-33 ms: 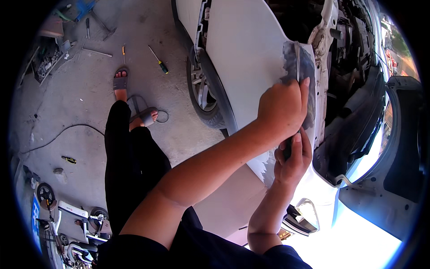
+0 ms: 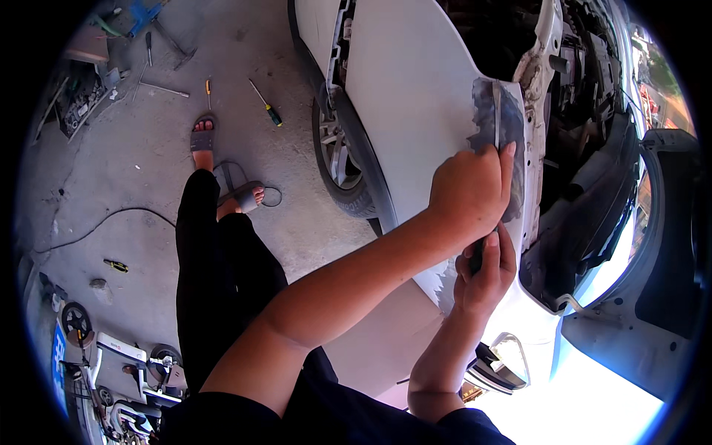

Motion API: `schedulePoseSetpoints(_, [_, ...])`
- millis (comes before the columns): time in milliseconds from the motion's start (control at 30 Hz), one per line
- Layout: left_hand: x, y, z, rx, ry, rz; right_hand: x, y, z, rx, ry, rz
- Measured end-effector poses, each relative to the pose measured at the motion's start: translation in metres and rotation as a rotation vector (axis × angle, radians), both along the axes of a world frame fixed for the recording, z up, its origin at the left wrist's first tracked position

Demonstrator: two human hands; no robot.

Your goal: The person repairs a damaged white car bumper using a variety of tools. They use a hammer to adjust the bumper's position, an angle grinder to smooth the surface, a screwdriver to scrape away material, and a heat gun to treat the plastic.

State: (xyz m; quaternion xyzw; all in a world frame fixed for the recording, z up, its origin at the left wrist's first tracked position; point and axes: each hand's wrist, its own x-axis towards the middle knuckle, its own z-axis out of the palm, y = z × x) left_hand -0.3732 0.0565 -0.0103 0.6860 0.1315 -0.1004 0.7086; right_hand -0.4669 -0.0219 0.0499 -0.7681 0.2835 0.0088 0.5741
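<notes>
Left hand (image 2: 469, 191) clenches its fingers on a thin strip (image 2: 497, 111) along a white car panel's (image 2: 404, 96) grey patch (image 2: 510, 119); just below, the right hand (image 2: 487, 276) grasps a partly hidden dark object (image 2: 475, 258).

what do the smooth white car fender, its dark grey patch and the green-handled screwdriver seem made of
Smooth white car fender: probably painted sheet metal; even, soft sheen.
Dark grey patch: perhaps primer or filler; mottled, mostly matt, ragged-edged.
Green-handled screwdriver: pale, slim shaft suggests metal, coloured handle plastic; finish unclear.
</notes>
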Motion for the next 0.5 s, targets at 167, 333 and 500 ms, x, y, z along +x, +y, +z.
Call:
schedulePoseSetpoints(167, [-0.01,-0.002,-0.002,-0.04,-0.01,-0.033,-0.016,-0.001,-0.007,0.026,-0.006,-0.083])
schedulePoseSetpoints(333, [-0.01,0.001,-0.011,0.012,-0.046,-0.04,-0.018,0.003,-0.019,0.043,0.009,-0.041])
schedulePoseSetpoints(500, [-0.004,0.005,-0.016,-0.005,-0.037,-0.053,-0.01,-0.002,-0.026,0.064,0.016,-0.028])
